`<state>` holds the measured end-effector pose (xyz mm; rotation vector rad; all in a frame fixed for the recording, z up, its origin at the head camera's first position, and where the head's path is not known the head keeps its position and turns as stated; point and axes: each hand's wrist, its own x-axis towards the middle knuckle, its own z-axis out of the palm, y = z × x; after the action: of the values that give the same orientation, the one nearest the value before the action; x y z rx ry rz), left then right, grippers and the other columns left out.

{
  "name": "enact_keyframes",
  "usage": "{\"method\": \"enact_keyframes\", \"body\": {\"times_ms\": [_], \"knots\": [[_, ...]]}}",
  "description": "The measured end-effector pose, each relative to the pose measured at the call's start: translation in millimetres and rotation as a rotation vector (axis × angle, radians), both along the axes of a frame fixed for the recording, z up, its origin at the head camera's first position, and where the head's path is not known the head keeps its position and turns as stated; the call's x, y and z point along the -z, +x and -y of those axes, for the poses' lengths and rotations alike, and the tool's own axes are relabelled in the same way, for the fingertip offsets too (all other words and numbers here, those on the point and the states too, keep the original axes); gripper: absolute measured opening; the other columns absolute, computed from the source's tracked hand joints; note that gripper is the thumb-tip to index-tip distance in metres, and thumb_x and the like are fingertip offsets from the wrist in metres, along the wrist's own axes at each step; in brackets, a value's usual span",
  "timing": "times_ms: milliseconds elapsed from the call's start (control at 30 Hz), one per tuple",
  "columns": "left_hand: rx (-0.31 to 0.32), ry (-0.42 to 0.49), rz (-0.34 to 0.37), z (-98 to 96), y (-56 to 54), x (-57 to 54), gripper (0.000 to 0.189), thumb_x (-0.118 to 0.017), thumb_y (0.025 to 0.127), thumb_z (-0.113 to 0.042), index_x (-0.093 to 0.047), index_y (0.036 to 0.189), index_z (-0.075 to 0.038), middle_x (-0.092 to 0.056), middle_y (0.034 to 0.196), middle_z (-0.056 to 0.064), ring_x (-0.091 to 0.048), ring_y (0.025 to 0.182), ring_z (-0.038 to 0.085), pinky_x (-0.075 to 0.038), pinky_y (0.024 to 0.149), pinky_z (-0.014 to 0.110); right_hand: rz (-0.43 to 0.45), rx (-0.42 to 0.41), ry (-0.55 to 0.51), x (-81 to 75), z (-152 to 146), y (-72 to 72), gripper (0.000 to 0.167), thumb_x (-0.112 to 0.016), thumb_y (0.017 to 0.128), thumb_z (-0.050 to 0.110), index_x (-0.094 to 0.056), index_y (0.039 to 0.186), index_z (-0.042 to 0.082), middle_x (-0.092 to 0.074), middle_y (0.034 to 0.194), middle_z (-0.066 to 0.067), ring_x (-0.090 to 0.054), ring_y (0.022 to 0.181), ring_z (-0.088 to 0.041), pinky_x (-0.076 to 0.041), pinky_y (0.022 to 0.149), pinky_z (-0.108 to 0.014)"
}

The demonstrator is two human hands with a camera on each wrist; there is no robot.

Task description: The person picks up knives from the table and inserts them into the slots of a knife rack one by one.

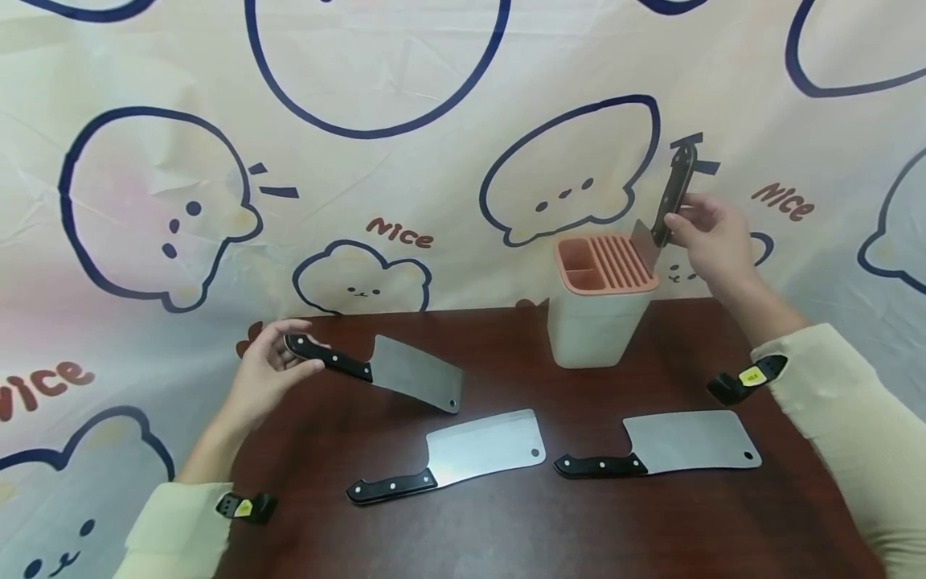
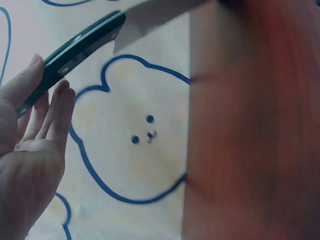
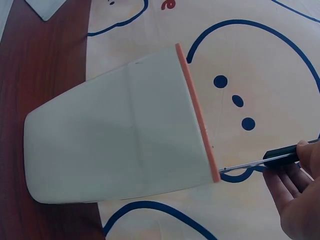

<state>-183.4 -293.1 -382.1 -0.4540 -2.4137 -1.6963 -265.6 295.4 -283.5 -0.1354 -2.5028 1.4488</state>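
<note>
My left hand (image 1: 269, 371) pinches the black handle of a cleaver (image 1: 415, 374) between thumb and fingers, its blade slanting down to the right close over the table. In the left wrist view the cleaver handle (image 2: 75, 50) lies between thumb and fingertips. My right hand (image 1: 716, 241) grips another knife (image 1: 674, 193) by its black handle, held steeply at the right end of a white knife holder (image 1: 596, 330) with a pink slotted top. In the right wrist view this knife's blade (image 3: 242, 165) meets the pink rim (image 3: 200, 122); its lower part is hidden.
Two more cleavers lie flat on the dark wooden table (image 1: 506, 531): one in the middle (image 1: 485, 446), one on the right (image 1: 690, 441), handles to the left. A cloth (image 1: 434, 185) with cartoon outlines hangs behind the table.
</note>
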Motion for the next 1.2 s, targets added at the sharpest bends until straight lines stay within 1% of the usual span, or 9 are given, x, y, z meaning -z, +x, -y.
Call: {"method": "enact_keyframes", "body": {"times_ms": [133, 233, 367, 567, 667, 767, 933, 1100, 1200], "knots": [[0.067, 0.168, -0.016, -9.6, -5.1, -11.6, 0.052, -0.068, 0.089, 0.015, -0.052, 0.132, -0.009, -0.068, 0.112, -0.001, -0.07, 0.1, 0.007, -0.056, 0.084, 0.018, 0.018, -0.007, 0.008, 5.6, -2.0, 1.7, 0.061, -0.054, 0.104, 0.043, -0.039, 0.157, 0.017, -0.05, 0.15, -0.019, -0.058, 0.13, -0.034, -0.03, 0.117, -0.06], [0.081, 0.205, -0.028, -17.6, -9.3, -20.2, 0.049, -0.068, 0.089, 0.015, -0.055, 0.13, -0.01, -0.069, 0.115, 0.001, -0.07, 0.102, 0.009, -0.057, 0.085, 0.019, 0.024, -0.015, 0.036, 10.5, -2.8, 3.2, 0.062, -0.054, 0.104, 0.044, -0.038, 0.157, 0.015, -0.05, 0.15, -0.019, -0.057, 0.131, -0.035, -0.032, 0.116, -0.06], [0.066, 0.204, -0.045, -28.4, -14.5, -31.2, 0.047, -0.069, 0.089, 0.013, -0.057, 0.129, -0.008, -0.068, 0.115, 0.0, -0.07, 0.102, 0.01, -0.056, 0.085, 0.019, 0.017, -0.044, 0.063, 18.0, -1.9, 4.7, 0.06, -0.054, 0.105, 0.04, -0.04, 0.155, 0.011, -0.053, 0.146, -0.022, -0.058, 0.128, -0.039, -0.038, 0.112, -0.059], [0.061, 0.182, -0.079, -38.7, -20.7, -44.7, 0.047, -0.07, 0.087, 0.015, -0.058, 0.129, -0.004, -0.066, 0.119, -0.001, -0.066, 0.098, 0.01, -0.055, 0.088, 0.017, 0.027, -0.049, 0.08, 29.2, -1.0, 7.0, 0.06, -0.053, 0.105, 0.041, -0.041, 0.155, 0.01, -0.056, 0.143, -0.022, -0.058, 0.127, -0.04, -0.045, 0.103, -0.059], [0.05, 0.148, -0.1, -41.6, -22.1, -51.3, 0.048, -0.071, 0.087, 0.015, -0.059, 0.13, -0.003, -0.066, 0.119, -0.002, -0.064, 0.097, 0.01, -0.054, 0.088, 0.016, 0.016, -0.049, 0.08, 32.0, -0.8, 7.0, 0.059, -0.053, 0.105, 0.041, -0.041, 0.154, 0.009, -0.056, 0.142, -0.023, -0.058, 0.127, -0.041, -0.045, 0.101, -0.059], [0.045, 0.119, -0.118, -44.3, -22.9, -58.0, 0.049, -0.071, 0.087, 0.014, -0.059, 0.132, -0.004, -0.067, 0.118, -0.002, -0.064, 0.096, 0.011, -0.053, 0.088, 0.015, 0.013, -0.056, 0.072, 32.0, -0.9, 7.6, 0.059, -0.053, 0.105, 0.04, -0.042, 0.154, 0.009, -0.056, 0.142, -0.023, -0.057, 0.128, -0.042, -0.042, 0.104, -0.063], [0.055, 0.083, -0.149, -49.3, -24.5, -67.9, 0.05, -0.071, 0.088, 0.013, -0.057, 0.135, 0.002, -0.068, 0.115, -0.001, -0.064, 0.097, 0.011, -0.053, 0.087, 0.015, 0.02, -0.068, 0.06, 32.0, -1.7, 8.4, 0.061, -0.054, 0.105, 0.041, -0.04, 0.155, 0.008, -0.054, 0.143, -0.024, -0.056, 0.13, -0.042, -0.039, 0.106, -0.066], [0.069, 0.074, -0.166, -54.1, -26.5, -76.9, 0.05, -0.072, 0.088, 0.013, -0.056, 0.135, 0.006, -0.069, 0.109, -0.003, -0.064, 0.096, 0.011, -0.053, 0.087, 0.016, 0.023, -0.073, 0.059, 32.4, -1.6, 8.1, 0.063, -0.054, 0.105, 0.042, -0.038, 0.155, 0.008, -0.053, 0.145, -0.025, -0.055, 0.13, -0.043, -0.038, 0.108, -0.066], [0.075, 0.066, -0.176, -56.5, -28.3, -80.3, 0.049, -0.073, 0.088, 0.011, -0.058, 0.134, 0.005, -0.07, 0.106, -0.003, -0.065, 0.094, 0.012, -0.053, 0.087, 0.016, 0.023, -0.079, 0.062, 32.9, -1.8, 8.0, 0.064, -0.054, 0.105, 0.042, -0.037, 0.156, 0.008, -0.052, 0.146, -0.025, -0.055, 0.13, -0.043, -0.038, 0.108, -0.067]]}}
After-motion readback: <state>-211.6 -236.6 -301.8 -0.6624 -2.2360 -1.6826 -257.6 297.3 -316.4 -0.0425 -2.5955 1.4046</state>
